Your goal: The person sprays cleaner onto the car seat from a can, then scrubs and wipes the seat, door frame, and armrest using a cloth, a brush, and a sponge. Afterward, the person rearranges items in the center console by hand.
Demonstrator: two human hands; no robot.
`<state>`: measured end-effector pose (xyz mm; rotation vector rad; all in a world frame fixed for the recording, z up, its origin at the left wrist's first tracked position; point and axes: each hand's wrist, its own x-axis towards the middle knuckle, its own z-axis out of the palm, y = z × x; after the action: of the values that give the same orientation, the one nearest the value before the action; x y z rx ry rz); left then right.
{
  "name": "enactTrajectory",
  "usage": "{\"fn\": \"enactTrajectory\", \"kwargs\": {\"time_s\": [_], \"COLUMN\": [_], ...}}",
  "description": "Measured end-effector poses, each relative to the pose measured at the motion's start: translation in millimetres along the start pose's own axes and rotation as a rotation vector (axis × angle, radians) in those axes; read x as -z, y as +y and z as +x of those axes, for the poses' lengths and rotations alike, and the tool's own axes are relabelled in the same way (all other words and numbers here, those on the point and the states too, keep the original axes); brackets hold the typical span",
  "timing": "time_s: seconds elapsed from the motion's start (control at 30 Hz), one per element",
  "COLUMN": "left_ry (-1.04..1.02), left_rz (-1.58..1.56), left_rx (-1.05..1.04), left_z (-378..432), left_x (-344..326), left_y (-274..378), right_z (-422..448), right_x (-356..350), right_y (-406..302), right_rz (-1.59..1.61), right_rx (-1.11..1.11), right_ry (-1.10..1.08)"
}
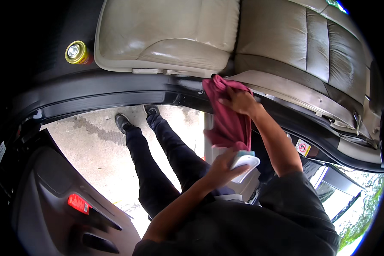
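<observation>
My right hand (243, 101) grips a maroon cloth (232, 124) near its upper end, over the car's black door sill (192, 84). Folds of the cloth hang down toward my left hand (222, 170). In that left hand is a white-handled scrubber (244, 166) with a blue-green pad (244, 153). The cloth's lower end meets the pad; whether my left fingers also hold some cloth cannot be told. Small white spots, like foam or drops, show on the sill beside the cloth. Beyond it are a beige leather seat cushion (179, 35) and its backrest (284, 41).
A yellow spray can (76, 52) stands on the dark car floor at upper left. The open door panel (51, 204) at lower left holds a red packet or container (79, 204) in its pocket. A warning sticker (303, 147) is on the right door frame. Concrete ground (92, 144) lies underfoot.
</observation>
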<state>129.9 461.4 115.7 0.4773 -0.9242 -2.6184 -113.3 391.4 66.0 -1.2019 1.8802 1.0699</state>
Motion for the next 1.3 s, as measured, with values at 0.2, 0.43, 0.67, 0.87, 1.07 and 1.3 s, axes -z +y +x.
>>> {"fn": "enactTrajectory", "kwargs": {"time_s": [0.2,0.43,0.67,0.87,1.07,1.3], "left_ry": [0.106,-0.122,0.151,0.151,-0.026,0.327], "left_rz": [-0.085,-0.079,-0.07,-0.234,0.002,-0.08], "left_rx": [0.108,-0.055,0.019,0.075,-0.011,0.143], "left_z": [1,5,-14,-12,-10,-26], "left_x": [9,-32,-3,5,-17,25], "left_y": [-9,-4,-13,-9,14,0], "right_z": [20,-87,6,-9,-25,24], "right_x": [-18,24,-17,-5,9,-34], "right_y": [7,78,-55,13,31,-30], "right_rz": [-0.114,-0.528,-0.198,-0.437,-0.158,-0.144], "right_rx": [0.065,0.152,0.226,0.169,0.245,0.275], "right_ry": [0.092,-0.332,-0.008,-0.212,-0.061,0.114]}}
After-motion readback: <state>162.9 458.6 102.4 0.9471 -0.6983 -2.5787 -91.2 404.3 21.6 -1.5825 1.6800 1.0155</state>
